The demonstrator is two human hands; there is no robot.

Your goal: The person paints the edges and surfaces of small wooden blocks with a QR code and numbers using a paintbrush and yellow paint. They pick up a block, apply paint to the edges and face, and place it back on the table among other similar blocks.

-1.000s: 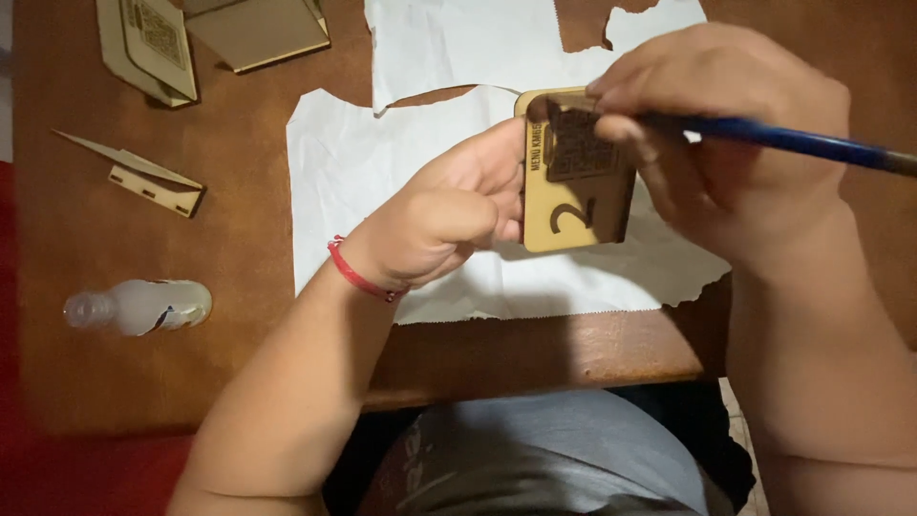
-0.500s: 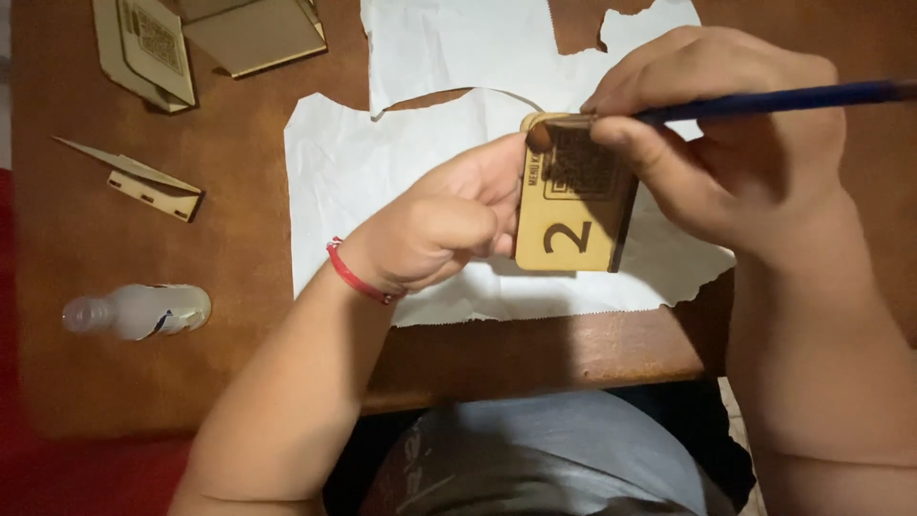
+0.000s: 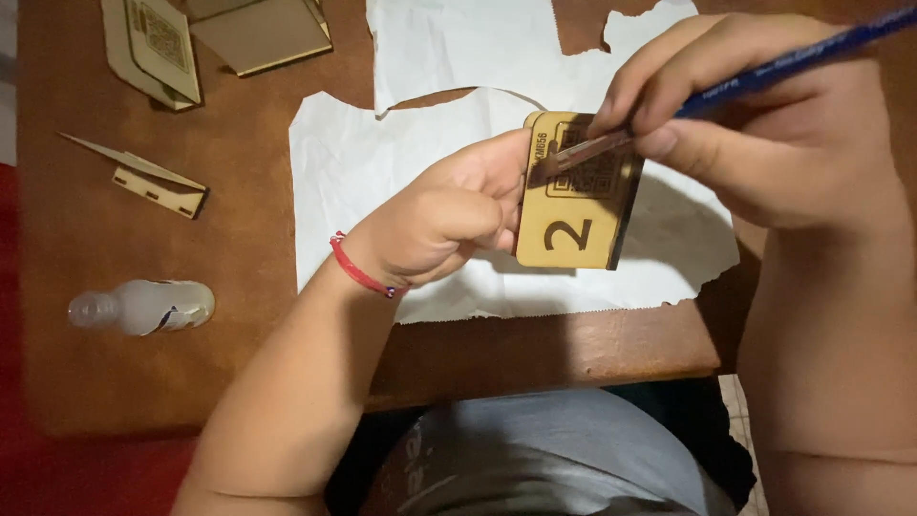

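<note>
My left hand (image 3: 435, 218), with a red string bracelet on the wrist, grips the left edge of a small light wooden panel (image 3: 576, 220) engraved with a digit and a square code pattern. It holds the panel upright over a torn sheet of white paper (image 3: 377, 172). My right hand (image 3: 764, 124) holds a blue-handled brush (image 3: 774, 69) whose tip rests on the upper part of the panel near the code pattern.
A brown wooden table (image 3: 573, 349) carries the paper. A small clear glue bottle (image 3: 143, 306) lies at the left. A thin wooden wedge piece (image 3: 143, 177) lies above it. More flat wooden panels (image 3: 162, 43) sit at the top left. My lap shows below the table edge.
My right hand has lifted off the panel's face, uncovering the engraved digit, and the brush handle has swung upward to the right. The panel now sits slightly higher and straighter.
</note>
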